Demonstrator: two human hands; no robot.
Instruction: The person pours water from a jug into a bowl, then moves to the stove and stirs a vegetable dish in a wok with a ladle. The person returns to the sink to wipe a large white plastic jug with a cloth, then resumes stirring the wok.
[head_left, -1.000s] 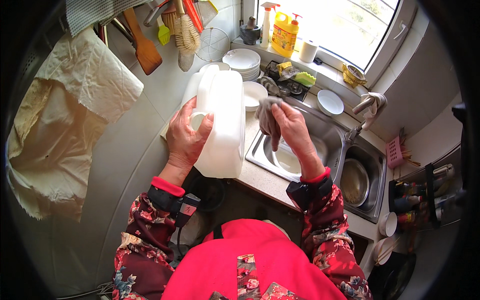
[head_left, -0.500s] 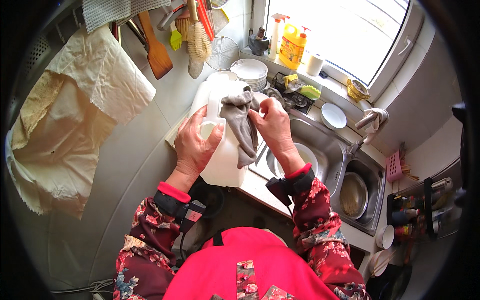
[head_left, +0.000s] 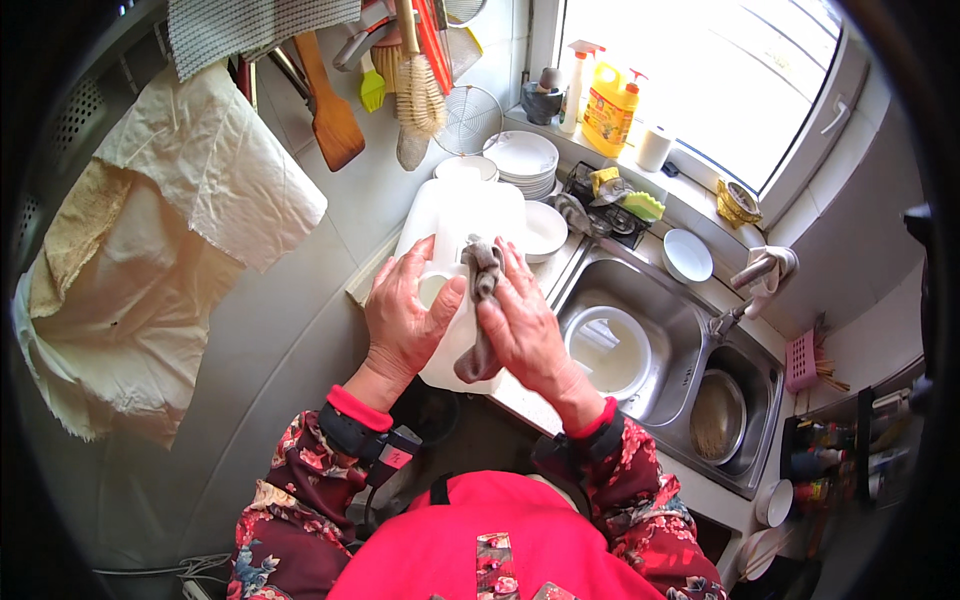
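A white translucent plastic jug stands upright in front of me at the counter's left end, its round mouth toward me. My left hand grips it around the mouth, thumb on one side and fingers on the other. On the jug's right side, my right hand presses a bunched, damp-looking grey cloth against the plastic. Part of the cloth is hidden under the right fingers and hangs down toward me.
Right of the jug is a double steel sink, with a white basin and a metal bowl inside. Stacked plates stand behind the jug. A yellow bottle is on the sill. Utensils and a beige cloth hang left.
My right hand has gone from pinching the hanging cloth to lying over it, pressing the bunched cloth on the jug's side. The cloth has moved lower. The left hand stays at the mouth.
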